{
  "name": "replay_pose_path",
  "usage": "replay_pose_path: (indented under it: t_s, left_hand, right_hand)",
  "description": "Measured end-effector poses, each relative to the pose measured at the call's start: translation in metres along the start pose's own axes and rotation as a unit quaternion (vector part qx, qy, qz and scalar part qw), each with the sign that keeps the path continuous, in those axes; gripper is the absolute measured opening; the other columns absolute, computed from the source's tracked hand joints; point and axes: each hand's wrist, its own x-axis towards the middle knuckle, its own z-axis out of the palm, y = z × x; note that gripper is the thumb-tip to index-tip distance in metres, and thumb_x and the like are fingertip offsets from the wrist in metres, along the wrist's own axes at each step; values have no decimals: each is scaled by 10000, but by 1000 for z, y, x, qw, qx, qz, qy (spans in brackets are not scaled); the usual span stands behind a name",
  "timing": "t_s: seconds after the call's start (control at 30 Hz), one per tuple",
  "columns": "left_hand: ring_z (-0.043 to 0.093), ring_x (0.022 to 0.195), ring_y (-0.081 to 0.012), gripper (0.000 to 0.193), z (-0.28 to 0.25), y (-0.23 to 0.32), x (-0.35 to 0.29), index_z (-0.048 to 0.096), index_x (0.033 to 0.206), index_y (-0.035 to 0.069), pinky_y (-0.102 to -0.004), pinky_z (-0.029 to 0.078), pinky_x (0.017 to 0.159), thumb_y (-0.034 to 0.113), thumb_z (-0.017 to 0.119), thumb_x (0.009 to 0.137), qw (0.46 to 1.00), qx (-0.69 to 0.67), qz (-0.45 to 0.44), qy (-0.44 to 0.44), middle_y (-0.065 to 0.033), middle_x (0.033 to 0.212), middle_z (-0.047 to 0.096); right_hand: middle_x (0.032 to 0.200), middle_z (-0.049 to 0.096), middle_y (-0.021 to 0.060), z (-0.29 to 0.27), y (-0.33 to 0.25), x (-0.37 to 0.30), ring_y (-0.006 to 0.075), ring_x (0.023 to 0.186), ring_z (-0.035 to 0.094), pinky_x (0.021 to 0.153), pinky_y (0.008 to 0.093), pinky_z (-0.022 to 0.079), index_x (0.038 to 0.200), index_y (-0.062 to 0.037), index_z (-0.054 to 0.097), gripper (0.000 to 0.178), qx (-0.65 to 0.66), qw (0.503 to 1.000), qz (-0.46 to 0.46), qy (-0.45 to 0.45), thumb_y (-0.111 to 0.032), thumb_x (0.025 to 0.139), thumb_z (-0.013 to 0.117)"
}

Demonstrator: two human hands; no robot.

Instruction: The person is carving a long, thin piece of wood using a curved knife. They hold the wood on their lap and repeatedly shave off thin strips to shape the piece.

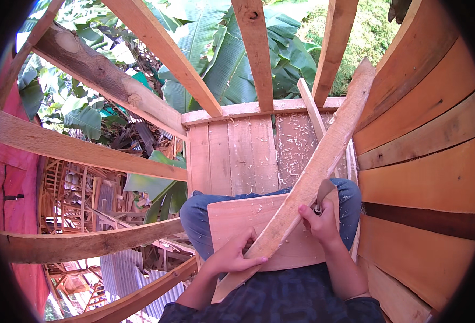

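A long rough wooden plank (pixel 312 167) with a pointed far end slants from my lap toward the far right. My left hand (pixel 236 252) grips its lower part, thumb across the top face. My right hand (pixel 322 219) is closed around a hand tool with a broad, rounded blade (pixel 326 188), held against the plank's right edge. A small metal part shows by the thumb; most of the handle is hidden in the hand. Beneath the plank, a flat wooden board (pixel 227 220) rests across my thighs, with a few shavings on it.
Ahead lies a boarded platform (pixel 237 156) strewn with wood shavings, and a thin wooden strip (pixel 311 107) leans there. A plank wall (pixel 420 167) rises close on my right. Wooden rails (pixel 92 148) line the left, with corrugated metal sheets (pixel 121 274) below and banana leaves (pixel 210 59) beyond.
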Motion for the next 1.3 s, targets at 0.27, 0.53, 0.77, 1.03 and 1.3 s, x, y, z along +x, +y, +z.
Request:
replay_pose_path:
  t_s: [0.27,0.53,0.77,1.03,1.3]
  left_hand:
    - [574,908,-141,453,-1,7,27,488,1089,39,-306,469,852,288,743,809,966,-226,41,-118,-71,962,562]
    - [617,708,-194,460,20,-8,23,465,1146,-10,-319,527,624,159,716,799,893,-372,-91,-235,-95,892,569]
    - [609,685,-171,427,17,8,25,461,1155,6,-317,530,611,65,633,768,929,-331,-124,-108,-88,867,561]
    - [570,667,-134,610,19,7,24,352,1361,26,-291,504,604,30,536,779,940,-319,-88,-82,-63,825,536]
    - [558,649,-116,628,24,4,21,324,1404,21,-280,491,601,31,509,803,952,-292,-71,-54,-59,825,534]
  right_hand:
    - [627,496,-6,-10,-6,-5,60,440,399,403,210,299,1073,-15,494,284,139,987,-77,1,-169,878,633]
    - [580,459,-30,-14,-13,1,52,447,394,413,217,296,1008,-19,537,342,82,994,-65,37,-323,893,645]
    - [509,489,36,-24,2,-11,144,439,498,430,294,363,732,-15,589,553,-242,958,-147,37,-549,879,598]
    - [494,530,141,-11,-1,-31,344,489,584,449,396,437,659,-44,622,527,-525,837,-139,68,-545,816,654]
    - [491,497,144,-20,6,-10,343,478,555,444,392,400,584,-43,552,646,-611,755,-207,114,-659,763,626]
